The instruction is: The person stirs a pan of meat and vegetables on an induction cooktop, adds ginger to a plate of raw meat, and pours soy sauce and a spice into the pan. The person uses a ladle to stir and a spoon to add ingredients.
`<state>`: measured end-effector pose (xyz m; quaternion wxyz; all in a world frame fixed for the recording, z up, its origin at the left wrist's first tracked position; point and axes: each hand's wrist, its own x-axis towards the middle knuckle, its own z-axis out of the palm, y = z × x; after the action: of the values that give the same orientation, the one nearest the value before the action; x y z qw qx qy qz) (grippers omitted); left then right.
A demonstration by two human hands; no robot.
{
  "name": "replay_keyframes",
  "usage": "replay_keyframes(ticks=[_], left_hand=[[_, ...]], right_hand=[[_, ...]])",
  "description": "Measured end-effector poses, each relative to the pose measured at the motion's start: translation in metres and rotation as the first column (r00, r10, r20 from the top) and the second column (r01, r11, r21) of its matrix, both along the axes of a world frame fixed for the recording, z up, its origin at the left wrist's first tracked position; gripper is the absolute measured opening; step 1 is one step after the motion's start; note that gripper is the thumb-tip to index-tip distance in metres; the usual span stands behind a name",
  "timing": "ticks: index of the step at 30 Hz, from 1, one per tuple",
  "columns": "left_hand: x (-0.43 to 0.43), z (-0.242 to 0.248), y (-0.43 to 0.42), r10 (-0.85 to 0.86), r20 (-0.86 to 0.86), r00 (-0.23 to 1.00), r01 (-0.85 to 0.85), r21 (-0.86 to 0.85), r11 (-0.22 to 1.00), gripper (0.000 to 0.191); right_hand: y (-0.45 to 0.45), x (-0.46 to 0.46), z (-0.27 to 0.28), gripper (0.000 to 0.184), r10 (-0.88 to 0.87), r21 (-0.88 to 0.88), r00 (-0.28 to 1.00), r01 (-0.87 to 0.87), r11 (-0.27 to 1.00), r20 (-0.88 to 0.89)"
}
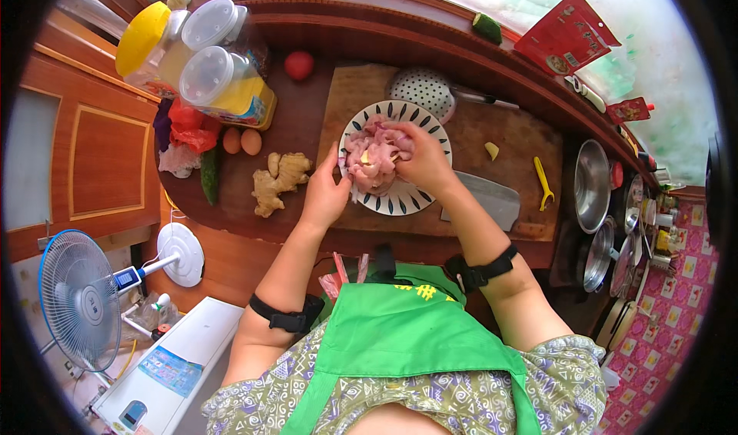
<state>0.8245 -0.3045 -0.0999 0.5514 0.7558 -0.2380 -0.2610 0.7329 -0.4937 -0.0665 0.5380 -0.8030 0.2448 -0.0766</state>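
A white plate with dark leaf-shaped marks (398, 204) rests on a wooden cutting board (496, 129). Pale pink raw meat pieces (372, 161) are heaped on it, mixed with purple onion bits and yellowish slivers. My left hand (330, 196) grips the plate's left rim, its thumb near the meat. From the right, my right hand (425, 157) has its fingers and thumb closed around part of the heap; some fingertips are hidden. A cleaver blade (490, 201) lies beside the plate, its handle hidden from view under my right forearm. Behind the plate is a perforated metal skimmer (418, 86).
A yellow peeler (541, 184) and a pale slice (491, 150) lie on the board's right. Ginger root (279, 181), two eggs (242, 141), a cucumber (210, 175), a tomato (298, 65) and plastic jars (210, 77) stand left. Metal bowls (592, 187) sit far right.
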Motion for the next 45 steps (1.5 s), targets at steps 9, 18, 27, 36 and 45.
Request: replay_keyframes(ticks=[9, 18, 27, 36, 45], left_hand=[[0.008, -0.009, 0.000, -0.027, 0.011, 1.000, 0.027, 0.013, 1.000, 0.063], [0.007, 0.005, 0.005, 0.019, 0.059, 0.998, -0.020, 0.012, 1.000, 0.055], [0.010, 0.014, -0.011, 0.143, -0.088, 0.986, -0.144, -0.009, 0.990, 0.029], [0.017, 0.011, -0.004, 0.045, -0.089, 0.995, -0.045, 0.008, 0.999, 0.038], [0.022, 0.011, 0.004, -0.020, -0.173, 0.985, 0.024, 0.020, 1.000, 0.044]], right_hand=[[0.058, 0.015, 0.006, 0.048, 0.168, -0.798, 0.972, -0.232, 0.557, -0.165], [-0.017, -0.002, 0.038, 0.066, 0.292, -0.195, 0.956, -0.284, 0.939, 0.012], [0.002, 0.019, -0.001, 0.055, 0.146, -0.463, 0.920, -0.314, 0.829, -0.363], [0.056, 0.004, 0.015, 0.040, 0.297, -0.756, 0.937, -0.328, 0.566, -0.185], [-0.001, -0.008, 0.033, 0.038, 0.358, -0.297, 0.925, -0.309, 0.904, 0.128]])
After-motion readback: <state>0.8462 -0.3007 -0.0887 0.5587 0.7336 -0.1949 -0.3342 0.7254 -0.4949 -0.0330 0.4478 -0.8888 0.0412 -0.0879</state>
